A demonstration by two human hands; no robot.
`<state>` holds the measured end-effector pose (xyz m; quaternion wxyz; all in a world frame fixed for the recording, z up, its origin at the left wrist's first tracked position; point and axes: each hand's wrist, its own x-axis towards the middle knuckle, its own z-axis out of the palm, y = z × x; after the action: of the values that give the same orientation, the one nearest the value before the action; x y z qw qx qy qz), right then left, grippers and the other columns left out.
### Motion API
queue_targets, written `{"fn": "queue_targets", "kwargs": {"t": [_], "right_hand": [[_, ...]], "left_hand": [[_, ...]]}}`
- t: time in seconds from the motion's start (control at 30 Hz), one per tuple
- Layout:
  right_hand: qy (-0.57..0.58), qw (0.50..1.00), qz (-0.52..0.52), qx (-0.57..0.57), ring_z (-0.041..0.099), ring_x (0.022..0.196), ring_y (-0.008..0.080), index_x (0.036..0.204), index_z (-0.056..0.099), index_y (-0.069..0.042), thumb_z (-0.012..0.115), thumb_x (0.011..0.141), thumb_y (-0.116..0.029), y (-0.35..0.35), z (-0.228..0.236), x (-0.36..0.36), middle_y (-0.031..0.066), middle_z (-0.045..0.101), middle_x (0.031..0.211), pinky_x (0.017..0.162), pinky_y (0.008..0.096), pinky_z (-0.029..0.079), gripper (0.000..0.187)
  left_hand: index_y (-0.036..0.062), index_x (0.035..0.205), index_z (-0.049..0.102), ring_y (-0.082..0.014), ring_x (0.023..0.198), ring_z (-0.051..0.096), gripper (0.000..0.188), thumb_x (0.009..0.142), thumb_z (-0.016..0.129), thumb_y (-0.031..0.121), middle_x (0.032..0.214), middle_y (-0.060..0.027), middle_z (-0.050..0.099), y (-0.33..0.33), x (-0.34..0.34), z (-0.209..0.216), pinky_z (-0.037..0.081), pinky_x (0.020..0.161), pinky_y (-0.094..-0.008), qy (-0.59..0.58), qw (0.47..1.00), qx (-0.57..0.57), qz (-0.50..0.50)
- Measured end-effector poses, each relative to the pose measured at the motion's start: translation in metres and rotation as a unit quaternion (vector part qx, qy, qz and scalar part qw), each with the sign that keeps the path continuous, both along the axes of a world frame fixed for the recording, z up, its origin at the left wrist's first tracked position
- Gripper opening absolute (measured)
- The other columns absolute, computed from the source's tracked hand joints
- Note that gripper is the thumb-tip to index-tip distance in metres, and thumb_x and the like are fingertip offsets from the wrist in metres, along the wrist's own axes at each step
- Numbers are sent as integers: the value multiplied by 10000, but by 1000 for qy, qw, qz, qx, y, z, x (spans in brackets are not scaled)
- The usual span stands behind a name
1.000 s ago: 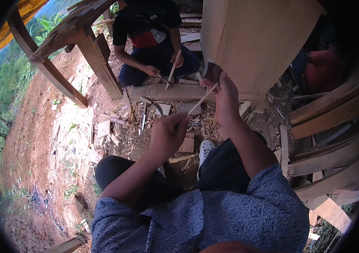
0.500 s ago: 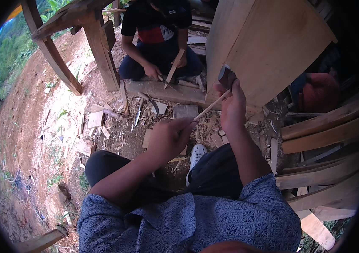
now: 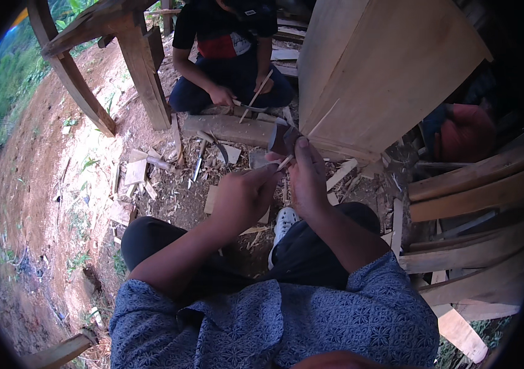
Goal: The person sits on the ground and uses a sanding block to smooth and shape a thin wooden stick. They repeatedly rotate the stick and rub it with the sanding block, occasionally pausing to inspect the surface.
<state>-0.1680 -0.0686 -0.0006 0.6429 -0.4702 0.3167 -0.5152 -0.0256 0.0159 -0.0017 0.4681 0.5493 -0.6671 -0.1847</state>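
Note:
A thin, pale wooden stick (image 3: 325, 117) slants up and away to the right between my hands. My left hand (image 3: 246, 195) is closed around its near end. Just beyond, my right hand (image 3: 308, 181) pinches a folded, dark reddish-brown sheet that looks like sandpaper (image 3: 281, 139) against the stick, thumb on top. The stick's far end pokes out past the sheet and my right fingers. Both hands are close together above my crossed legs. The fingertips under the sheet are hidden.
Opposite sits a person (image 3: 228, 67) with a knife and a thin stick, behind a wooden beam (image 3: 231, 128). A knife (image 3: 199, 161) and a curved blade (image 3: 220, 147) lie among shavings. A large wooden panel (image 3: 391, 74) stands right; curved planks (image 3: 464, 200) are stacked nearer.
My right hand with the sandpaper has slid down the stick toward my left hand, so the far end now shows beyond it. The person opposite has shifted their stick.

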Motion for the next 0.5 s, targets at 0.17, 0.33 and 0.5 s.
{"fn": "queue_targets", "kwargs": {"t": [0.17,0.33,0.5], "right_hand": [[-18,995,-76,-55,648,996,197,1238,579,-20,450,1051,-348,-33,13,-18,81,669,1104,935,378,491,399],[-20,999,-38,-26,646,1033,201,1240,574,-9,437,1054,-348,-1,6,-2,96,666,1128,961,391,486,410],[38,997,27,-64,643,1042,199,1281,545,-12,438,1053,-364,-7,8,-9,89,661,1147,977,390,467,432]], "left_hand": [[3,1044,706,-276,588,681,181,915,664,123,712,-168,683,2,5,3,513,545,-341,11,998,59,13],[37,1016,715,-307,576,661,171,924,650,166,665,-168,644,0,-8,-1,488,524,-390,15,1000,-8,-2],[50,985,710,-342,576,642,162,936,634,183,657,-169,624,-3,-2,5,470,512,-414,50,998,27,9]]}}
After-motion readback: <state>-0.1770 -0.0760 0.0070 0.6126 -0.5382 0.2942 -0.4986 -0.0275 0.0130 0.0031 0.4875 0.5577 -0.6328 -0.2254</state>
